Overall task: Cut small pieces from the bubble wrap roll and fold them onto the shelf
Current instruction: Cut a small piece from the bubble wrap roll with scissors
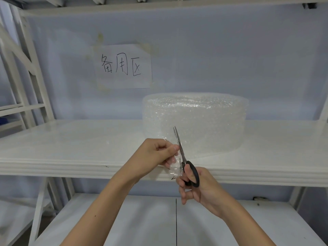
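My left hand (156, 153) pinches the loose bubble wrap strip (173, 167) at the near shelf (71, 139) edge. My right hand (197, 187) grips black-handled scissors (184, 160), blades almost closed on the strip. The bubble wrap roll (195, 121) stands just behind, on the shelf.

Shelf left: bare shelf (71, 139), room to pass.
Shelf right: roll (195, 119) blocks, reaching the back wall (230, 50).

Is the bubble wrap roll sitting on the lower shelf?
No, the bubble wrap roll stands on the upper shelf, below the paper sign.
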The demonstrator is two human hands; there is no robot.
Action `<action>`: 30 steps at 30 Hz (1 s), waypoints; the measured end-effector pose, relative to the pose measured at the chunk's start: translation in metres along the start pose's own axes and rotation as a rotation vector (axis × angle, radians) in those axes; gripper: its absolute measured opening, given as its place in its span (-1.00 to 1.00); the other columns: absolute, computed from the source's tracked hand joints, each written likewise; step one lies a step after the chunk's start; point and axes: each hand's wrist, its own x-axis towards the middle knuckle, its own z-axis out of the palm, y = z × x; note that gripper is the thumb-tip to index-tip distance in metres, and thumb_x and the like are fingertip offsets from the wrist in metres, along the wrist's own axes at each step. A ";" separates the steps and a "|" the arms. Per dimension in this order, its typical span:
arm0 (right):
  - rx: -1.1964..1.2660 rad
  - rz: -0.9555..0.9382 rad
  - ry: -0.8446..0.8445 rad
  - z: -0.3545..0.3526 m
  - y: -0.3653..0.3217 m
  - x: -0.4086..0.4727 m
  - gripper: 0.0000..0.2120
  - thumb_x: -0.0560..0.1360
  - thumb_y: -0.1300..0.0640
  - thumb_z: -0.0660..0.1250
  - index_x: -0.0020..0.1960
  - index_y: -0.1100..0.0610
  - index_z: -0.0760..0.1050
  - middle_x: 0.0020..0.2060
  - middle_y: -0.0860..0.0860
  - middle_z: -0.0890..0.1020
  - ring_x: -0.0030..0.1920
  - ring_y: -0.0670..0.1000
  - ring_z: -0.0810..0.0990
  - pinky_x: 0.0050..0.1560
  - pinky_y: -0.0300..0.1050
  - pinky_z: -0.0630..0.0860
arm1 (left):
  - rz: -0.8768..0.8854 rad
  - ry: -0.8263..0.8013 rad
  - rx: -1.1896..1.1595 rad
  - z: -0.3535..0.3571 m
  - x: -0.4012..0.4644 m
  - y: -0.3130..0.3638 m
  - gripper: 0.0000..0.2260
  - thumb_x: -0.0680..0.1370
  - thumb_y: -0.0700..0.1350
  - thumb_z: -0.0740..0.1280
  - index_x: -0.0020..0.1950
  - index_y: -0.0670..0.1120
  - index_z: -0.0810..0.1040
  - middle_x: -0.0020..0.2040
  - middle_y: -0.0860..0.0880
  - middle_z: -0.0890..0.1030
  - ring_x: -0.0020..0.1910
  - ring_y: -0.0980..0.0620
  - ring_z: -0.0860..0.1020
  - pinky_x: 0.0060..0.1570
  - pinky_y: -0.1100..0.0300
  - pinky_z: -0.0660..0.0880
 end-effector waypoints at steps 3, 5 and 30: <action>0.019 -0.002 0.005 0.002 0.000 0.001 -0.55 0.15 -0.37 0.50 -0.45 0.01 0.49 -0.42 0.01 0.48 -0.48 0.03 0.47 -0.43 -0.10 0.52 | -0.010 0.051 0.032 -0.003 0.002 0.006 -0.63 0.45 0.14 0.40 -0.12 -0.18 0.70 -0.25 -0.06 0.68 -0.30 0.09 0.59 -0.18 0.24 0.59; 0.031 -0.004 0.005 0.002 0.000 0.002 -0.55 0.15 -0.36 0.50 -0.45 0.01 0.49 -0.42 0.01 0.48 -0.48 0.02 0.47 -0.44 -0.11 0.52 | 0.004 0.128 0.013 -0.002 0.005 0.008 -0.58 0.48 0.16 0.36 -0.11 -0.21 0.69 -0.23 -0.07 0.70 -0.30 0.09 0.59 -0.16 0.24 0.61; -0.001 0.025 -0.043 -0.002 -0.001 -0.010 -0.54 0.22 -0.36 0.46 -0.43 0.02 0.48 -0.38 0.03 0.49 -0.45 0.04 0.47 -0.39 -0.05 0.55 | 0.089 0.235 -0.108 0.011 0.013 0.006 -0.65 0.63 -0.12 0.26 -0.36 -0.14 0.51 -0.45 0.00 0.49 -0.47 0.09 0.45 -0.34 0.27 0.48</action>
